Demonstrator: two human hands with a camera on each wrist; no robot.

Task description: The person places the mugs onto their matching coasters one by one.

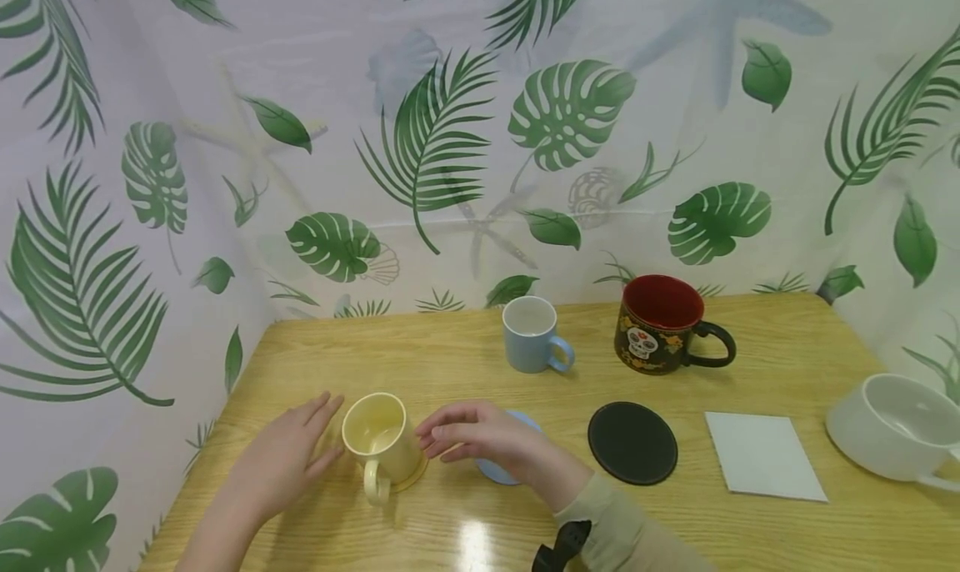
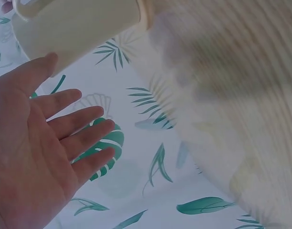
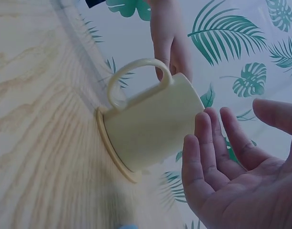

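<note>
A yellow mug stands upright on a round yellow coaster, its handle toward the front. My left hand is just left of it with the fingers extended; in the left wrist view the thumb tip is at or very near the mug's side, and I cannot tell if it touches. My right hand hovers on the mug's other side, fingers loosely bent and holding nothing. The right wrist view shows the mug fully seated on the coaster. Under my right hand lies a light blue coaster, partly hidden.
Toward the back stand a light blue mug and a black skull mug with a red inside. A black round coaster and a white square coaster lie to the right. A white mug stands at the right edge.
</note>
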